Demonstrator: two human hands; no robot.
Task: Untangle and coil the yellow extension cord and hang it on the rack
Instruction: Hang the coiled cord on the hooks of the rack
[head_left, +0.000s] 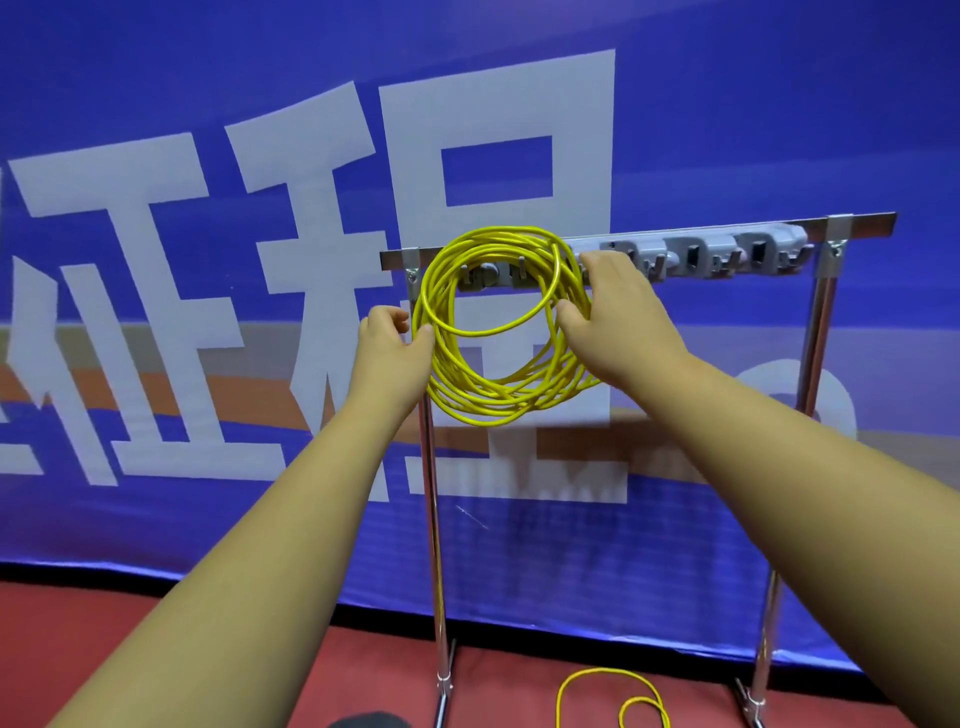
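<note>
Left hand (387, 343) pinches, right hand (618, 312) grips coiled cord (488, 400) between them.

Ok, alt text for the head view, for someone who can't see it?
A coiled yellow extension cord is held up against the left end of the hook rail on a metal rack, the left hand gripping its left side, the right hand its right. More yellow cord lies looped on the red floor below.
</note>
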